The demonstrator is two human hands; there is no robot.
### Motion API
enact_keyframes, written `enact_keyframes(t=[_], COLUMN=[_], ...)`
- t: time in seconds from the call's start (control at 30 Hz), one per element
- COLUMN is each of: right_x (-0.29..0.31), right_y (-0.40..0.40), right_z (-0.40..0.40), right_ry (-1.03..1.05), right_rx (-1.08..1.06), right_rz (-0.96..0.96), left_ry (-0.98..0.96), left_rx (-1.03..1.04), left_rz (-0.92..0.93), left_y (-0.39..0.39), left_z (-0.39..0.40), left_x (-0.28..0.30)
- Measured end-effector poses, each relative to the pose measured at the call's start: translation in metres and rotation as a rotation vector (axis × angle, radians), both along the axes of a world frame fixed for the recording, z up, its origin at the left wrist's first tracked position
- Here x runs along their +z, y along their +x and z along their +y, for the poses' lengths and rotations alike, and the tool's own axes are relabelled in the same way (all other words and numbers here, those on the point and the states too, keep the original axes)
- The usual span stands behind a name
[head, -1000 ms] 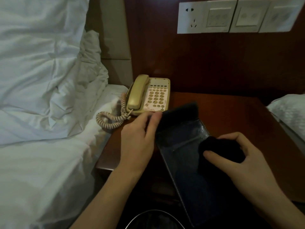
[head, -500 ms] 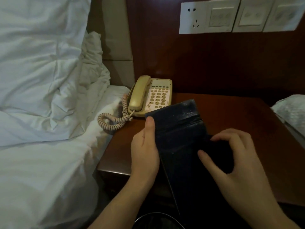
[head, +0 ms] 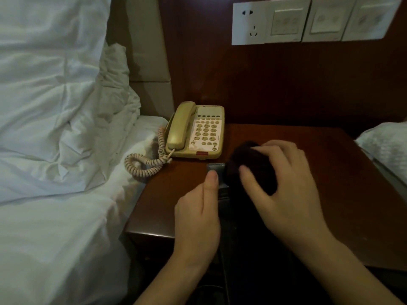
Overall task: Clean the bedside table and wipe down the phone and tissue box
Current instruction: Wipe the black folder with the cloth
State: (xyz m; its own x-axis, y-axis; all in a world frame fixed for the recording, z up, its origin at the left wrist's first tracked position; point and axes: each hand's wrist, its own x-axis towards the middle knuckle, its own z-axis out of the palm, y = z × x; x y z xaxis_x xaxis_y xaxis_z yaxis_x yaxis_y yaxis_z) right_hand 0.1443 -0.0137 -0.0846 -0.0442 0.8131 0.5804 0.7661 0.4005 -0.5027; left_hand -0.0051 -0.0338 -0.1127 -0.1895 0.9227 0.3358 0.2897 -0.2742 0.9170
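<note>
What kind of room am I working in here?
Probably a hotel bedroom: a beige corded desk phone on a dark wooden bedside table, rumpled white bedding alongside, white wall switch panels above.

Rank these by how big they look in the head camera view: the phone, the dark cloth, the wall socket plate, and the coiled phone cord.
1. phone
2. dark cloth, partly hidden under the right hand, so its full extent is unsure
3. wall socket plate and coiled phone cord look about alike; not ranked.
</note>
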Motion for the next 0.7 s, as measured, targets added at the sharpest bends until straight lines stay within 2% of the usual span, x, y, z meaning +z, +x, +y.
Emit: enact_keyframes(t=[0.1, 0.17, 0.27, 0.37, 0.47, 0.53, 0.63, 0.7], right_x=[-0.001, -0.003, -0.002, 0.003, 0.008, 0.007, 0.003, 0.001], right_y=[0.014, 0.01, -0.005, -0.005, 0.013, 0.025, 0.028, 0.024], right_z=[0.004, -0.001, -0.01, -0.008, -0.003, -0.001, -0.003, -0.004], right_ry=[-0.091, -0.101, -0.095, -0.15, -0.192, -0.237, -0.369, -0.379], right_rx=[-0.051, -0.05, 0.056, 0.123, 0.052, 0.004, 0.072, 0.075], right_rz=[0.136, 0.158, 0.175, 0.182, 0.215, 0.322, 0.576, 0.647], left_ry=[0.02, 0.035, 0.065, 0.054, 0.04, 0.029, -0.032, -0.109], left_rx=[-0.018, -0.035, -0.077, -0.097, -0.099, -0.11, -0.124, -0.152], left_rz=[0.046, 0.079, 0.115, 0.082, -0.002, -0.059, -0.11, -0.152], left_y=[0.0, 0.003, 0.004, 0.002, -0.002, -0.003, -0.003, -0.003], left_z=[0.003, 0.005, 0.006, 0.006, 0.005, 0.005, 0.008, 0.011], left_x=[0.002, -0.001, -0.004, -0.005, -0.002, 0.0, 0.002, 0.002])
